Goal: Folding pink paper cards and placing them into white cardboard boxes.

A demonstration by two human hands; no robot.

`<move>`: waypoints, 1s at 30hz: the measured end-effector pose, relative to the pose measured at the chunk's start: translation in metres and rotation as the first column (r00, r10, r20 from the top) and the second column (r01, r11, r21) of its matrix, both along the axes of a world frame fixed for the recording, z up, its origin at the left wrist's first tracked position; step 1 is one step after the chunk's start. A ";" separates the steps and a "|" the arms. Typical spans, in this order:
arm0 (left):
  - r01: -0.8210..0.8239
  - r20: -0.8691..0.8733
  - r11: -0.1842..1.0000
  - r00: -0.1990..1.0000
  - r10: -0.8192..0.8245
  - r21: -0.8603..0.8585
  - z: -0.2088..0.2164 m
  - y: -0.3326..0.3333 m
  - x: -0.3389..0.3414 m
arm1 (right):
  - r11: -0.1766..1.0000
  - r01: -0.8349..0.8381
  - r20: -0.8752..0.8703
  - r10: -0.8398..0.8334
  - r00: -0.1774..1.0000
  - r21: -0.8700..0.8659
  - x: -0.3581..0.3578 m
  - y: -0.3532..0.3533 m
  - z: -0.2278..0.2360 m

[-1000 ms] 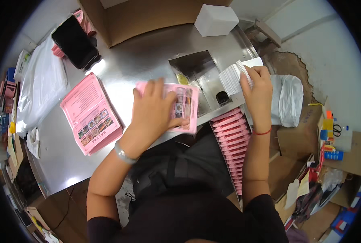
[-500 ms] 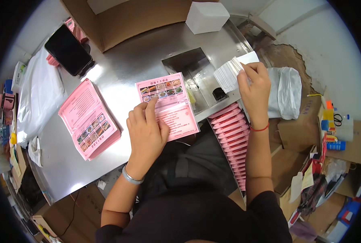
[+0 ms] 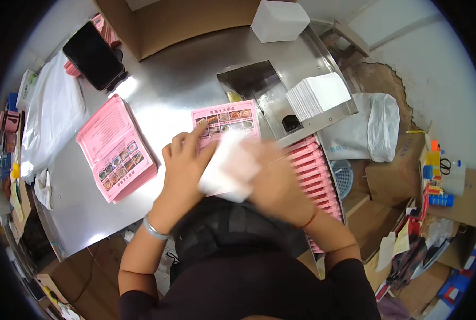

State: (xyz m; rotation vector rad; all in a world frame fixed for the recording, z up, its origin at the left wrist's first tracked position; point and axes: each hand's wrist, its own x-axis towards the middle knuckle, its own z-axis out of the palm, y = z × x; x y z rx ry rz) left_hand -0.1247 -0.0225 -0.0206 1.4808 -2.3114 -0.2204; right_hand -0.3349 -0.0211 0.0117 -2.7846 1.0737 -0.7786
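A pink printed sheet [image 3: 224,111] with small food pictures lies at the near edge of the metal table. My left hand [image 3: 182,162] rests on its left side, fingers apart. Over the sheet's lower half, my right hand [image 3: 280,186], smeared by motion, holds a white paper napkin [image 3: 222,170]. The napkin is blurred too, and hides much of the sheet; its left edge is close to my left thumb. A stack of folded white napkins [image 3: 323,96] sits to the right, by the table opening. A pile of the same pink sheets [image 3: 115,149] lies left of my left hand.
A box of folded pink packets [image 3: 315,184] stands below the table's right edge. A cardboard box [image 3: 190,24], another white stack [image 3: 279,21] and a black phone [image 3: 94,56] are farther back. A white plastic bag [image 3: 374,125] hangs right of the table; a rectangular opening [image 3: 254,80] cuts its top.
My right hand has come from the napkin stack down and left to the pink sheet, carrying a napkin. My left hand has shifted slightly left and down. The view has shifted a little.
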 end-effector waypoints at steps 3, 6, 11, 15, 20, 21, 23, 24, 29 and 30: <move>0.058 -0.272 0.981 0.962 -0.007 0.183 -0.006 -0.014 0.004 | 0.998 0.016 0.046 -0.013 0.999 -0.059 0.013 -0.001 -0.030; 0.140 -0.407 0.990 0.906 -0.117 0.026 0.008 -0.010 -0.032 | 0.978 0.209 -0.146 -0.204 0.968 0.019 0.022 -0.048 -0.032; 0.398 -0.692 0.865 0.717 -0.086 0.306 0.042 0.007 -0.026 | 0.888 0.409 -0.321 -0.332 0.887 0.212 0.010 -0.111 -0.019; -0.097 0.060 0.994 0.994 0.094 0.049 0.046 0.002 0.070 | 0.898 0.439 0.356 -0.419 0.835 0.027 -0.022 -0.076 -0.008; -0.165 0.181 0.983 0.972 0.149 0.076 0.016 0.003 0.101 | 0.747 0.650 0.199 -0.622 0.757 -0.140 -0.060 -0.073 0.007; -0.191 0.149 0.977 0.973 0.176 0.093 0.017 -0.002 0.095 | 0.744 0.642 0.166 -0.620 0.767 -0.183 -0.061 -0.076 0.002; -0.284 -0.181 0.952 0.936 0.302 0.117 0.033 -0.007 0.095 | 0.754 0.629 0.162 -0.608 0.778 -0.190 -0.064 -0.080 -0.001; -0.367 -0.482 0.912 0.775 0.410 0.185 0.038 -0.005 0.096 | 0.755 0.628 0.156 -0.608 0.778 -0.188 -0.067 -0.079 0.000; -0.516 0.288 0.832 0.780 0.555 -0.204 0.008 0.013 0.117 | 0.789 0.614 0.257 -0.598 0.759 0.022 -0.077 -0.080 0.008; -0.523 0.300 0.826 0.770 0.563 -0.209 0.015 0.013 0.118 | 0.796 0.604 0.266 -0.590 0.762 0.033 -0.081 -0.079 0.012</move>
